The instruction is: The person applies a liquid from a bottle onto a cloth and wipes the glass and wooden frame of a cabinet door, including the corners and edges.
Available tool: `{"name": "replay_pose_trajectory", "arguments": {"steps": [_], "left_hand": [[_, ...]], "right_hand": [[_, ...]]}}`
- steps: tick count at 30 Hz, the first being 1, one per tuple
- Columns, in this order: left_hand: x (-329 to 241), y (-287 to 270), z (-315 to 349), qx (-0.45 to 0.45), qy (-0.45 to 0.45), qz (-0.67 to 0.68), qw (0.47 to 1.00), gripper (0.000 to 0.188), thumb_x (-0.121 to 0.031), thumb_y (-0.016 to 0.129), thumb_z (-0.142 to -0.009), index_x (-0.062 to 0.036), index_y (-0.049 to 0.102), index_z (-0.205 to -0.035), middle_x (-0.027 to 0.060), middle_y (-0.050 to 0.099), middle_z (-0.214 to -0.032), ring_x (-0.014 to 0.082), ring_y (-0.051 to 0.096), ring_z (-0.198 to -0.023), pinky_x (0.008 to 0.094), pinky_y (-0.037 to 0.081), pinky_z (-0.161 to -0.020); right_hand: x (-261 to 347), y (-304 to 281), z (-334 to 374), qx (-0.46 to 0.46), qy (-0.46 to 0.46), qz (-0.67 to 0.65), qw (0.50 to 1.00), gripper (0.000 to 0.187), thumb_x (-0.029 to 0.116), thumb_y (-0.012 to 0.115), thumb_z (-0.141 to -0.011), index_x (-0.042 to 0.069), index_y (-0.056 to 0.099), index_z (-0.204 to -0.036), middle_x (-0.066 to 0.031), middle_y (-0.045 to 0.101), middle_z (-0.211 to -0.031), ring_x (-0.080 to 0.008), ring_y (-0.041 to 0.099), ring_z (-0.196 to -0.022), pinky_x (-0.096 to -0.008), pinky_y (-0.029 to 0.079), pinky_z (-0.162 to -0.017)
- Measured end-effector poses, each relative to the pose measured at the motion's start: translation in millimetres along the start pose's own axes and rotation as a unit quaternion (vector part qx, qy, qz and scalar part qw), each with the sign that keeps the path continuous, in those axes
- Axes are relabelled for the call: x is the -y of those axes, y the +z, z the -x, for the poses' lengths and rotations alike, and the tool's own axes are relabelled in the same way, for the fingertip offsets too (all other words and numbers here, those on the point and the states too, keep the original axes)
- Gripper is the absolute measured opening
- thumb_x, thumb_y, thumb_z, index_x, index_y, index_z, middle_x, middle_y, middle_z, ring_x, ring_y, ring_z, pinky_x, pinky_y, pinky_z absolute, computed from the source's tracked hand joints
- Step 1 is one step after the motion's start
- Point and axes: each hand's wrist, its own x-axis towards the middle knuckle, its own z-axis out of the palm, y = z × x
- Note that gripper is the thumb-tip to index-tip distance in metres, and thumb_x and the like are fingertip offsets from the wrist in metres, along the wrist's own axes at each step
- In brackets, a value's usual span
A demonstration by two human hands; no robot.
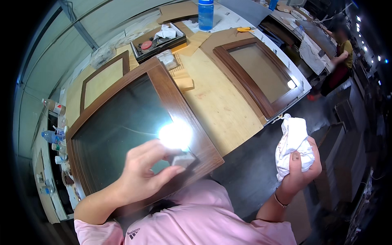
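Note:
A brown wooden framed door (pixel 185 108) with a dark glass panel lies before me, reaching over the near edge of the table. Near its closest corner, my left hand (pixel 141 171) pinches a small pale grey block (pixel 183 160) between thumb and fingers, low over the frame. Glare on the glass hides part of the fingertips, and whether the block touches the door I cannot tell. Off to the right, beyond the table edge, my right hand (pixel 304 169) is closed around a crumpled white cloth (pixel 293 136), held up in the air.
Another glazed wooden door (pixel 241 77) lies on the table (pixel 208 83) at right. An open box (pixel 179 42) with a rag, a blue bottle (pixel 206 18) and a yellow-handled tool (pixel 245 29) are at the back. Several bottles (pixel 51 136) line the left. Another person (pixel 345 53) works far right.

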Motion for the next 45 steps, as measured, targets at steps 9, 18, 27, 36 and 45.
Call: {"name": "replay_pose_trajectory", "arguments": {"steps": [9,18,27,36,45], "left_hand": [[111.1,-107.0,118.9,-0.387,-0.211,0.065,0.895,0.023,-0.005,0.064,-0.094,0.0014,0.064,-0.116,0.0034,0.066,-0.108,0.0088,0.061,-0.099,0.0233,0.047,-0.088],[151.5,-120.2,224.8,-0.485,-0.193,0.176,0.835,0.029,-0.007,0.065,-0.094,0.0016,0.062,-0.121,0.0056,0.064,-0.113,0.0118,0.058,-0.104,0.0252,0.043,-0.092],[145.5,-120.8,208.5,-0.468,-0.192,0.221,0.834,0.026,-0.007,0.068,-0.091,0.0018,0.065,-0.116,0.0049,0.067,-0.106,0.0111,0.060,-0.097,0.0252,0.045,-0.091],[138.5,-118.9,207.7,-0.469,-0.197,0.205,0.836,0.025,-0.006,0.068,-0.090,0.0012,0.065,-0.114,0.0037,0.067,-0.102,0.0097,0.060,-0.092,0.0232,0.046,-0.086],[133.0,-120.1,202.3,-0.480,-0.191,0.199,0.833,0.023,-0.002,0.067,-0.088,0.0008,0.066,-0.110,0.0029,0.067,-0.100,0.0101,0.061,-0.091,0.0233,0.047,-0.084]], "right_hand": [[47.1,59.2,-26.9,0.309,-0.317,-0.004,0.897,0.040,0.006,0.074,-0.060,0.001,0.068,-0.098,-0.0174,0.068,-0.097,-0.0335,0.067,-0.087,-0.0399,0.055,-0.075],[43.0,234.0,-60.7,0.512,-0.441,0.015,0.737,0.013,0.014,0.073,-0.073,0.007,0.068,-0.084,-0.0093,0.059,-0.089,-0.0294,0.058,-0.091,-0.0413,0.052,-0.078],[47.5,323.3,-79.0,0.425,-0.410,0.166,0.790,0.015,0.018,0.071,-0.078,0.006,0.066,-0.085,-0.0106,0.059,-0.099,-0.0310,0.056,-0.099,-0.0428,0.052,-0.082],[59.8,243.9,-64.4,0.524,-0.335,0.158,0.767,0.016,0.022,0.071,-0.081,0.007,0.066,-0.083,-0.0088,0.059,-0.092,-0.0304,0.060,-0.091,-0.0432,0.051,-0.073],[65.9,351.5,-98.8,0.358,-0.439,0.148,0.811,0.010,0.014,0.065,-0.081,0.009,0.070,-0.089,-0.0116,0.065,-0.095,-0.0334,0.062,-0.094,-0.0471,0.053,-0.078]]}}
